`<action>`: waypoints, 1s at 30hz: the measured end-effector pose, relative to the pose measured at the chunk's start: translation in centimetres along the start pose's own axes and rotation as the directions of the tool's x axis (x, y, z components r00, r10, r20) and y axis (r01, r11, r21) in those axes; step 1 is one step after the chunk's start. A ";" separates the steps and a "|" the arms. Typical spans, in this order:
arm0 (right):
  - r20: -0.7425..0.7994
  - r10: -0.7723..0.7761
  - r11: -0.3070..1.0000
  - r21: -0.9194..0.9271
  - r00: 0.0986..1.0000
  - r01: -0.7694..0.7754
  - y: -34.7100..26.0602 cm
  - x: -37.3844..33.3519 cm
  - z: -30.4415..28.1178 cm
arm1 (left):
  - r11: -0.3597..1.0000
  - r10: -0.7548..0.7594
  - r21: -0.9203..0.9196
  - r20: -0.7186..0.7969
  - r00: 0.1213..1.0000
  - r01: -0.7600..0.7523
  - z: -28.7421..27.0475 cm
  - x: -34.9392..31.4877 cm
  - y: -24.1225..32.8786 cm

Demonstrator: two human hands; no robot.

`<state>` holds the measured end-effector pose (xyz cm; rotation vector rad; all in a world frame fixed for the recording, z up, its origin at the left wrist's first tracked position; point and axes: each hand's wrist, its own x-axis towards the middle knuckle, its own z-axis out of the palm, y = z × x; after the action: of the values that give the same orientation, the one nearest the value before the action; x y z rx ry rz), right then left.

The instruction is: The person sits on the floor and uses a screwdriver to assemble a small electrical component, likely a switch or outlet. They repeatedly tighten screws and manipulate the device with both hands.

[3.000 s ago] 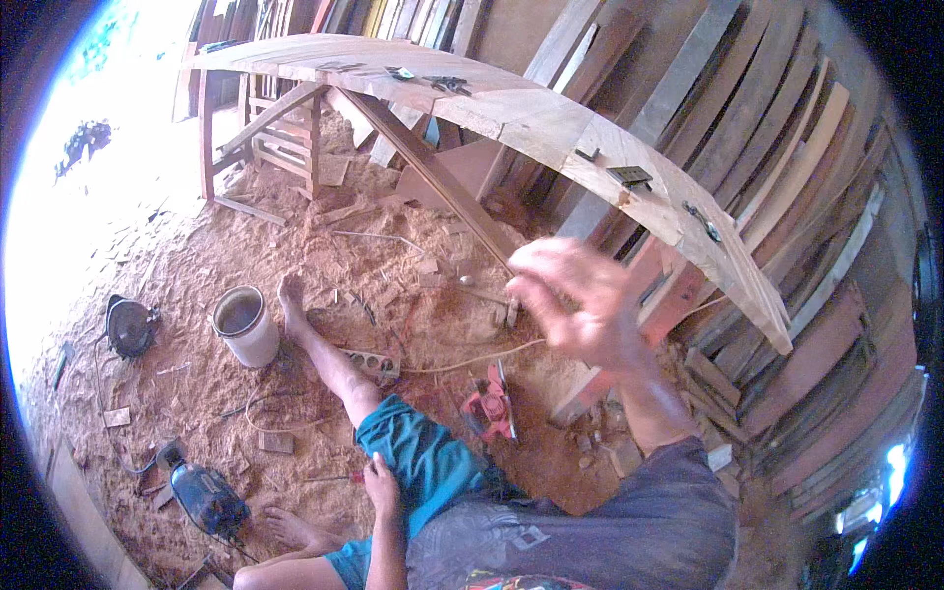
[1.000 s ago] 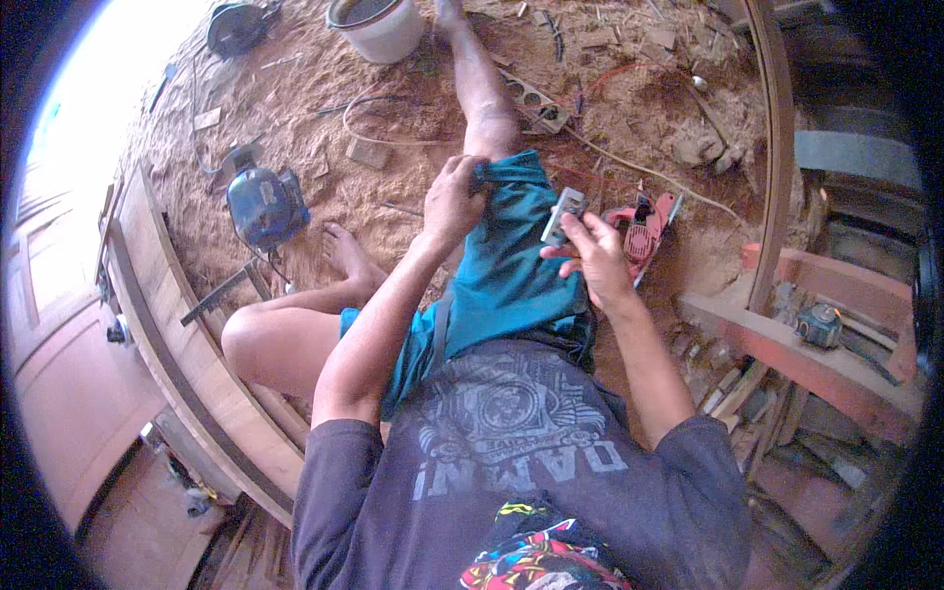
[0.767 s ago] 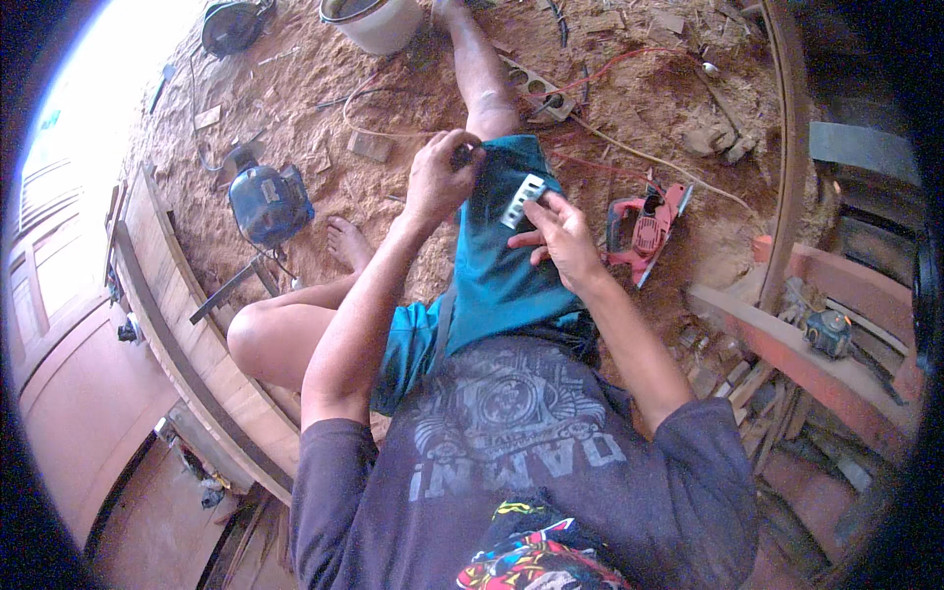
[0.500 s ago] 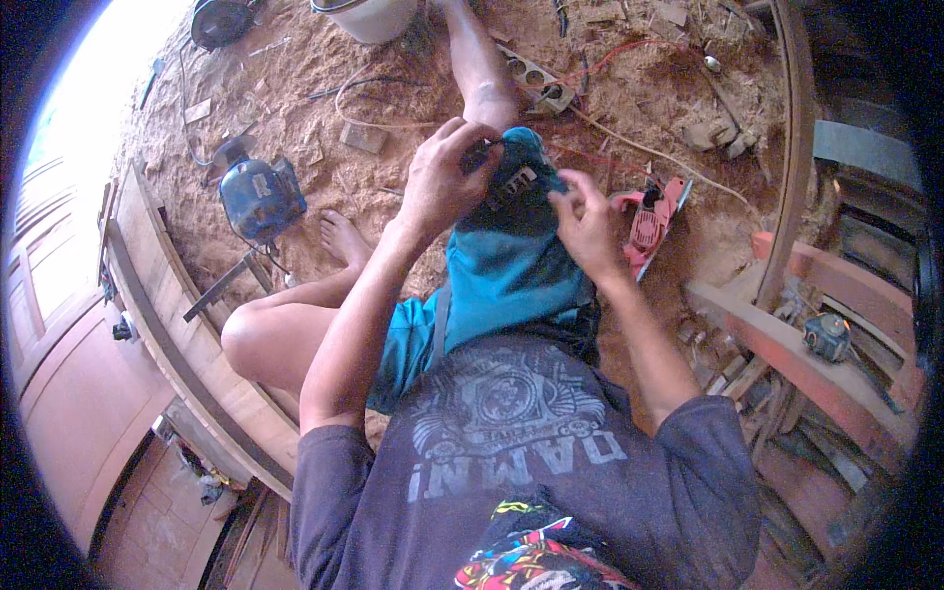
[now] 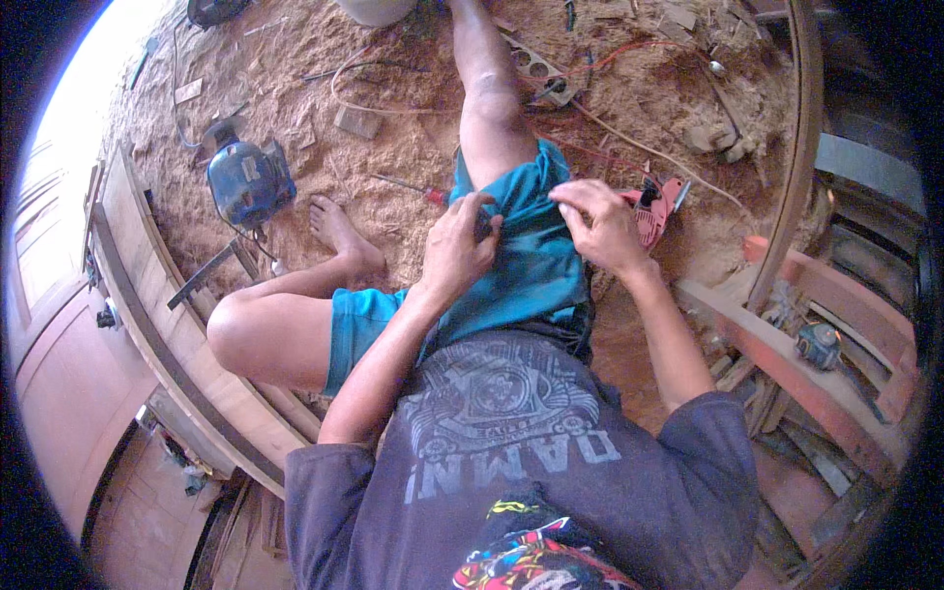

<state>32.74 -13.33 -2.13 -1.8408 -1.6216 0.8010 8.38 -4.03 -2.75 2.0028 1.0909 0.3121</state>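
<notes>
My left hand [image 5: 457,246] is closed around a small dark object [image 5: 483,227], mostly hidden by the fingers, above the lap. To its right hovers my right hand [image 5: 602,228], fingers bent forward and thumb slightly apart, with nothing visible in it. Beneath both hands are the teal shorts [image 5: 521,265], bunched up over the outstretched thigh. A thin rod with a red handle [image 5: 434,196], like a screwdriver, lies on the ground just beyond the left hand. Right of the right hand rests a red power tool [image 5: 657,211], its far part partly hidden.
A blue machine [image 5: 248,182] sits on the sawdust-covered ground at left, near long boards [image 5: 177,305]. Farther off are a power strip [image 5: 536,71], cords and a pale bucket [image 5: 379,10]. At right, a blue tool [image 5: 818,346] rests on a reddish wooden frame [image 5: 787,364].
Both hands have drawn back toward me and my right hand has let go of the dark cloth edge it pinched. The shorts' leg has dropped back, baring the knee and the red-handled rod.
</notes>
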 end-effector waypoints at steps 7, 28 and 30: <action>-0.008 -0.169 0.976 -0.142 0.986 0.166 -1.0 4.7 2.4 | 0.990 0.007 0.142 -0.074 0.997 0.004 0.7 1.1 0.1; 0.064 0.175 0.930 0.318 0.983 -0.186 1.1 6.7 4.1 | 0.939 -0.208 -0.269 0.049 0.977 0.214 1.7 5.3 -2.7; 0.169 0.199 0.880 0.403 0.965 -0.251 1.7 6.3 3.6 | 0.938 -0.183 -0.281 0.095 0.979 0.203 1.5 5.2 -2.5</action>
<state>31.76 -7.21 -6.23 -1.7031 -1.1879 1.2804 10.79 -0.03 -6.42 1.6229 1.1196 0.2807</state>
